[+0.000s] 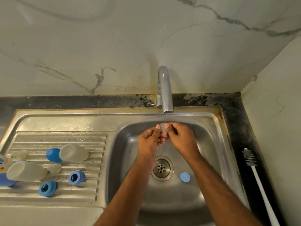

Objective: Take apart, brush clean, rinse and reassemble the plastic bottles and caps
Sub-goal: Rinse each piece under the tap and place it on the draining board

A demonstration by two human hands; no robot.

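Both hands are over the sink basin (210, 144) under a thin stream from the tap (164, 92). My left hand (150, 141) and my right hand (180, 137) pinch a small clear soft part (162, 128), likely a teat, between their fingertips. A light blue cap (184, 177) lies on the basin floor beside the drain (161, 168). On the drainboard (57, 139) lie two cloudy plastic bottles (74, 152) (26, 171), two blue collar rings (76, 176) (47, 188), a blue cover (53, 154) and two clear teats (20, 154) (54, 168).
A white bottle brush (254, 173) lies on the dark counter to the right of the sink, bristles toward the wall. Marble-patterned walls close in at the back and right. Another blue-based bottle (4, 181) is cut off at the left edge.
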